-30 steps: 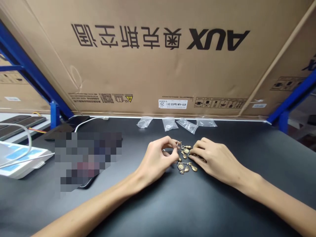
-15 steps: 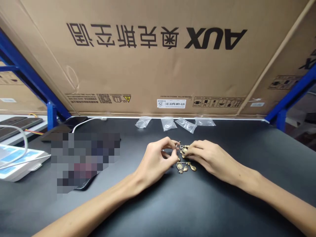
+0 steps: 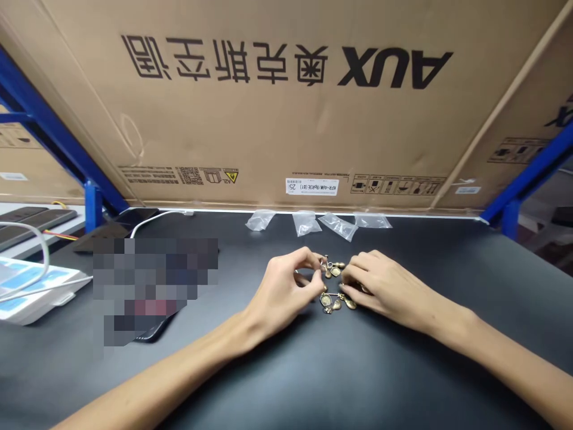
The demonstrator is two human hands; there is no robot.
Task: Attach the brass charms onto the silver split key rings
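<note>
A small heap of bronze-coloured metal charms [image 3: 335,300] lies on the black table [image 3: 313,370] between my hands. My left hand [image 3: 284,289] is curled, thumb and forefinger pinched on a small silver wire hook [image 3: 324,261] at the heap's left edge. Fingers bent, my right hand [image 3: 385,286] rests on the right side of the heap, its fingertips pressing on charms; what they grip is hidden.
Several small clear plastic bags [image 3: 307,222] lie along the table's far edge, below a big cardboard box [image 3: 286,101]. A blurred dark object [image 3: 152,286] and a white cable [image 3: 156,220] are at the left, a white device [image 3: 31,286] further left. Blue rack posts [image 3: 92,206] stand at both sides.
My right hand drew back slightly toward me and to the lower right over the charms. My left hand kept its pinch in the same place.
</note>
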